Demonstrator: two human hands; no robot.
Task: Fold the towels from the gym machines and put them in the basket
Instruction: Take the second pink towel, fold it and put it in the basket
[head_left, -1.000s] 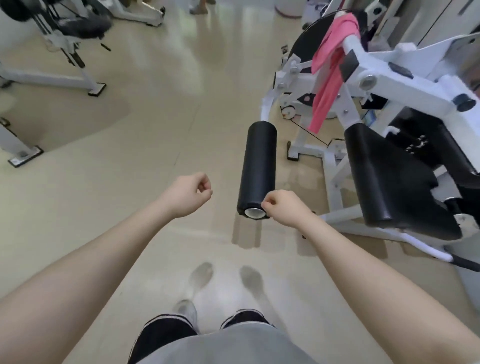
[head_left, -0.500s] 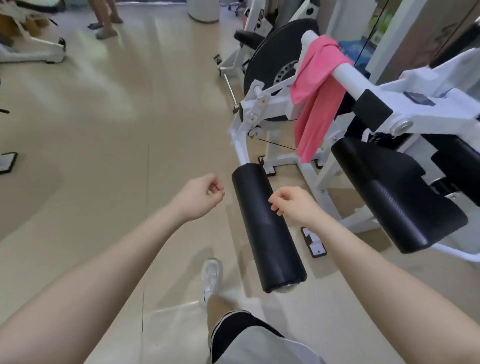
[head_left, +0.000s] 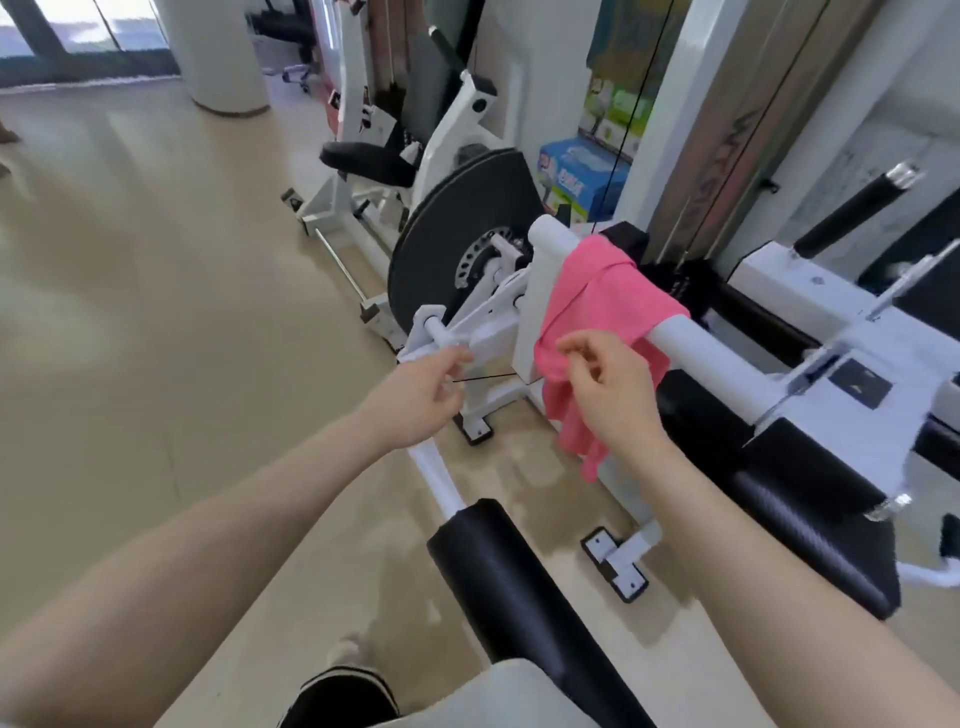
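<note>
Since it hangs over a white bar of the gym machine, the pink towel is bunched at the top and falls in loose folds on the near side, its lower end dangling free above the floor. That drape suggests it was simply thrown there after use rather than laid out, so it will probably need shaking flat before any folding.

Both hands are raised toward it. The right hand is loosely spread in front of the hanging cloth, fingers curled but not closed on anything (whether a fingertip already brushes the fabric, I cannot tell). The left hand is a little to the side, near a white pivot arm of the machine, also slack and holding nothing. This looks like the reach that comes before the grab, so the task seems barely begun for this towel.

Farther out, a black roller pad sticks toward the person between the forearms, a black seat pad lies to the right, and a black round plate stands behind the bar. A second white machine sits beyond, with a pillar behind it.

By count: one towel, two hands, two machines clearly in view. No basket is visible.
</note>
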